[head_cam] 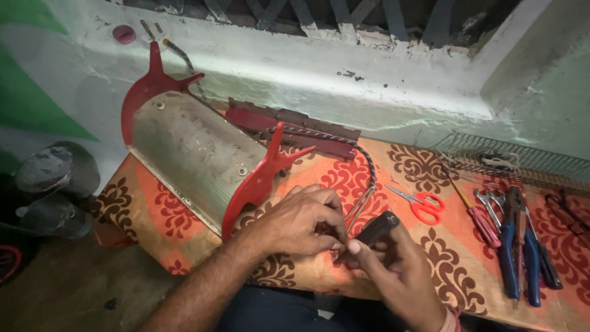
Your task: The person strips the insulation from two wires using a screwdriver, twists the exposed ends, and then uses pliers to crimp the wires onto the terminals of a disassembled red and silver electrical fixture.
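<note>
Both hands close together: left hand fingers curled, right hand gripping.

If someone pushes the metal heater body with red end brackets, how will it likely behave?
The heater body lies on its side on the patterned cloth, so it would probably slide, not roll: its red brackets have prongs. The curved sheet-metal reflector looks thin, likely light for its size, yet stiff.

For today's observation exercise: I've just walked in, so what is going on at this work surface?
A person sits at a patterned cloth. Their left hand pinches the bare ends of a braided cord, while the right hand holds a dark-handled tool against them. The cord runs back behind a metal heater reflector with red end brackets. Red-handled scissors, a screwdriver and blue-handled pliers lie to the right.
</note>
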